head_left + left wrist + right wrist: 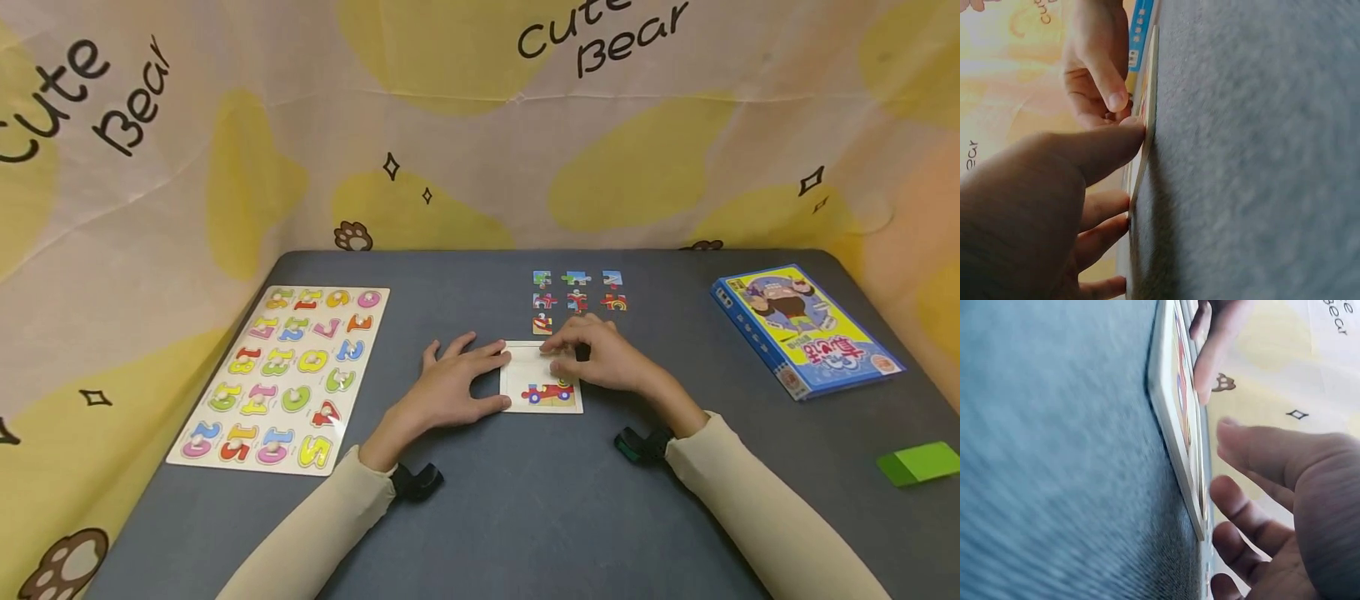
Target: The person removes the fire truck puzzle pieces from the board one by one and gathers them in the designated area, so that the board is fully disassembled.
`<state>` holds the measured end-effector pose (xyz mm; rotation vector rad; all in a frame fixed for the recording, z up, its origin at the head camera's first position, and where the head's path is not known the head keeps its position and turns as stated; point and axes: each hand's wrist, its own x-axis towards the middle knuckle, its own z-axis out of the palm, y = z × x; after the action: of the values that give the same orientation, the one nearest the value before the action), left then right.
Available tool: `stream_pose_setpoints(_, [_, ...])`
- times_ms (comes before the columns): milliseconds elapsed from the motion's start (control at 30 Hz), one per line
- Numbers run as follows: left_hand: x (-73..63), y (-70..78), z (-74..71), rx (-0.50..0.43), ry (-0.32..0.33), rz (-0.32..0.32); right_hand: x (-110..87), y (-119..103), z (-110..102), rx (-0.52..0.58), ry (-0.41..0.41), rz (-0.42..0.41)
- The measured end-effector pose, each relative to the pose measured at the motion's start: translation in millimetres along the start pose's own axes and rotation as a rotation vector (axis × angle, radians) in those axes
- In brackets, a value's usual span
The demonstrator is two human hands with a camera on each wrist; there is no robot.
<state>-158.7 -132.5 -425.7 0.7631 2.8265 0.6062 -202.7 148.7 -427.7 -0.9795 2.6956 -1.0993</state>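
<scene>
A small white puzzle tray [521, 379] lies mid-table, a red and blue vehicle picture [546, 393] showing in its lower right part. My left hand [453, 385] has its fingers spread, with thumb and fingertips touching the tray's left side. Over the tray's right half is my right hand [603, 354], fingers bent and thumb apart from the index finger. In the right wrist view no piece shows between the right thumb [1260, 447] and fingers. Just beyond the tray, several jigsaw pieces [577, 300] lie in rows, the nearest one [542, 324] close to the right fingertips.
A white number board [303, 379] with knobbed number pieces lies on the left. To the right are a blue and yellow box [806, 329] and a green block [918, 463]. A printed cloth [480, 125] hangs behind the grey table [517, 517].
</scene>
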Motion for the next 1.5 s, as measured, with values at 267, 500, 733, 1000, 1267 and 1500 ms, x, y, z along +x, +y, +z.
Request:
stream_pose_setpoints(267, [1.4, -0.4, 0.8, -0.011, 0.047, 0.015, -9.9, -9.3, 3.6, -0.014, -0.075, -0.014])
stream_pose_setpoints(500, [1.3, -1.3, -0.8, -0.021, 0.035, 0.02, -13.7, -16.8, 4.2, -0.035, -0.103, -0.062])
stream_pose_setpoints(733, [2.1, 0.2, -3.0, -0.018, 0.026, 0.024, -15.1, -26.3, 3.4, -0.042, -0.154, -0.085])
stream_pose_setpoints(1000, [1.4, 0.1, -3.5, -0.023, 0.014, 0.027, -17.3, -27.5, 1.4, -0.047, -0.169, -0.091])
stream_pose_setpoints(1267, [2.0, -1.2, -1.8, -0.009, 0.016, 0.035, -18.2, -28.9, 2.1, -0.056, -0.181, -0.117])
stream_pose_setpoints(1500, [1.3, -0.9, -1.1, 0.0, 0.025, 0.044, -17.5, -29.8, 8.9, -0.095, -0.188, -0.147])
